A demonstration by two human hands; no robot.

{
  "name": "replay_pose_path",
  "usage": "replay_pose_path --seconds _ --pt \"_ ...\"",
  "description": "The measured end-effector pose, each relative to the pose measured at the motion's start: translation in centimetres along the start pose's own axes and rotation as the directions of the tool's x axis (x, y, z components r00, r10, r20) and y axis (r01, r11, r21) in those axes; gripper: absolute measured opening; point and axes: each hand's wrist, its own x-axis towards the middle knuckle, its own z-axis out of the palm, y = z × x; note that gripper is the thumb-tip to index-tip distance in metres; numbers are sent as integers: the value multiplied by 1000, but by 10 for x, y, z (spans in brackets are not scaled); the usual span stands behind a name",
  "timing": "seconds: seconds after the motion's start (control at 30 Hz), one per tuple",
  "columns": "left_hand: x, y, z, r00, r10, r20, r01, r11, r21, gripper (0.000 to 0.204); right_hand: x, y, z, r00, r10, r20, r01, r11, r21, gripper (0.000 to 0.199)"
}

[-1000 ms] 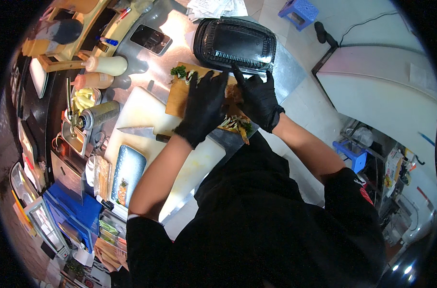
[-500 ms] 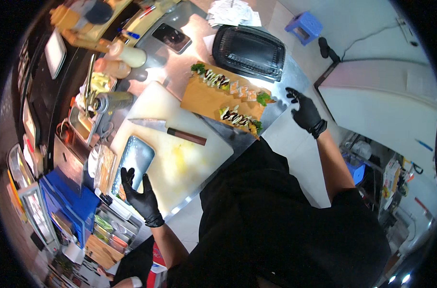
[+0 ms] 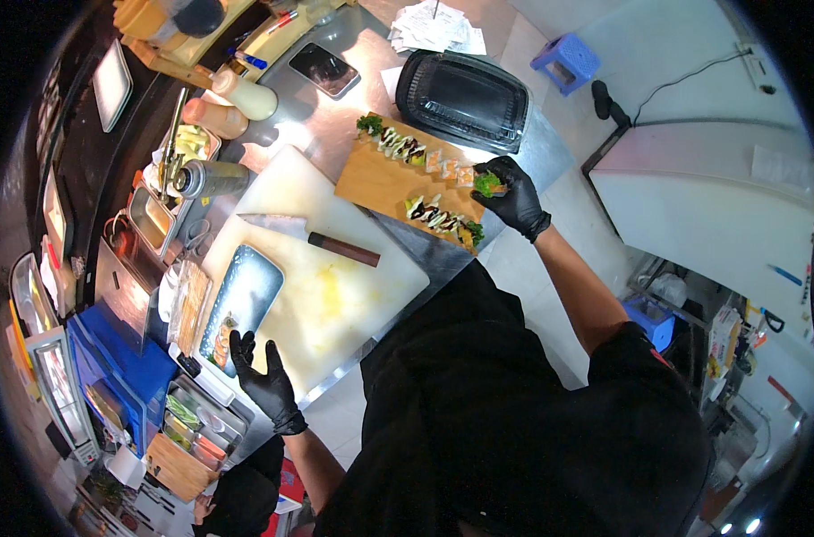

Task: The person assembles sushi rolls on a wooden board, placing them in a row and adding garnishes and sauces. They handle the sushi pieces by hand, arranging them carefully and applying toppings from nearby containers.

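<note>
My right hand [image 3: 516, 201], in a black glove, is closed around the green-garnished end [image 3: 488, 184] of the far sushi roll. Its fingers and thumb lie on either side; their exact contact is partly hidden. That sauced, cut sushi roll [image 3: 401, 146] lies on a wooden board [image 3: 360, 175]. A second sushi roll [image 3: 438, 217] with dark and pale sauce rests nearer me. My gloved left hand [image 3: 268, 385] is open and empty, fingers spread, by the lower end of a blue-white rectangular plate [image 3: 246, 291]. A small portion of food [image 3: 223, 343] sits on that plate.
A knife [image 3: 335, 248] lies on the white cutting board [image 3: 371, 291]. Beyond the wooden board is a black lidded tray [image 3: 465, 100]. A phone [image 3: 324, 70], squeeze bottles [image 3: 244, 95], a metal canister [image 3: 212, 180] and wooden skewers or chopsticks [image 3: 189, 307] stand or lie around the counter.
My right hand has moved left from beside the counter to the sushi roll's garnished end. My left hand stays open and has shifted slightly downward beside the plate.
</note>
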Motion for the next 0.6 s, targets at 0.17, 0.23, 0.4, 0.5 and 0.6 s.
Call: replay_pose_path --seconds 0.17,0.23,0.4,0.5,0.6 --pt "4 13 11 999 19 32 -19 1000 5 64 -12 -5 13 984 67 -164 -67 998 4 37" --pt "7 17 10 999 28 35 -29 1000 10 64 -13 -12 15 974 92 -205 -86 996 35 37" --pt "10 27 14 998 22 61 -24 999 33 65 -16 -8 13 971 161 -177 -158 987 34 39" --pt "8 26 19 997 18 79 -20 1000 19 65 -14 -8 14 979 131 -158 -127 991 30 46" --pt "12 28 24 996 35 85 -36 999 18 64 -17 -17 4 984 143 -102 -138 989 57 60"
